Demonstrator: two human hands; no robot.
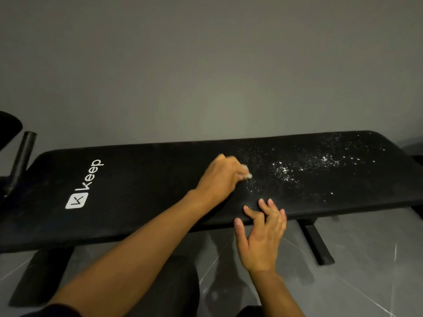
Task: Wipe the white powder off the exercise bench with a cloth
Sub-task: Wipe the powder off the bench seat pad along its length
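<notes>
While the white powder (304,163) lies scattered over the right half of the black bench (142,191), mostly toward its far right corner, the left hand (220,177) rests curled on the middle of the bench, at the border of the powder. It grips a small pale cloth (248,174), which is blurred and mostly hidden. The right hand (263,234) is relaxed, with fingers spread, and its fingertips (249,211) touch the near edge of the bench. Below is a grey floor (366,259).
</notes>
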